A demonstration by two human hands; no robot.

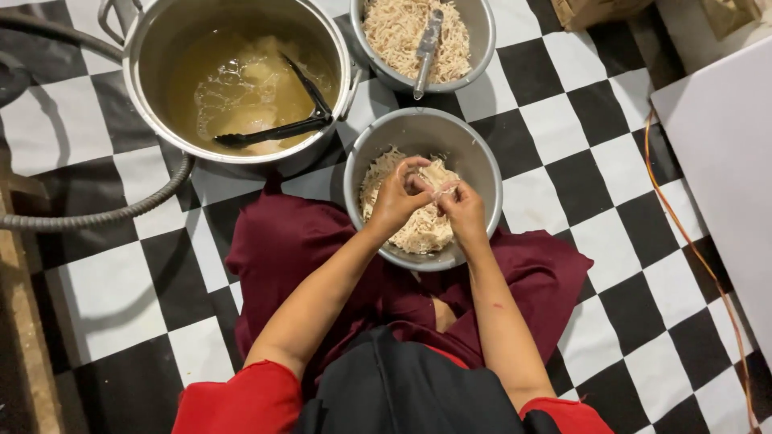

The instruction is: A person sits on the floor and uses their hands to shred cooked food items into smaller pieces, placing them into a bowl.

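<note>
A pale piece of chicken (426, 178) sits just above the middle of the frame, pinched between both hands over a steel bowl (482, 173). The left hand (398, 197) grips it from the left side, fingers curled closed around its near end, thumb on top. The right hand (460, 207) meets it from the right, fingertips closed on a thin strand that runs off the piece toward the right. The piece is small and mostly hidden by the fingers; its long axis seems to lie roughly left to right across the frame, between the two hands, though this is hard to tell for sure.

Below the hands the bowl holds a heap of shredded chicken (418, 229), filling its lower left part. The bowl rests on the floor against a dark red cloth (281, 241) covering the person's lap.

At the top centre of the frame a second steel bowl (482, 40) is full of shredded meat, with a metal utensil (426, 48) lying upright in it. In the upper left stands a large steel pot (161, 32) of yellowish broth, with black tongs (281, 120) resting in it. The floor (595, 153) is black and white checkered tile.
</note>
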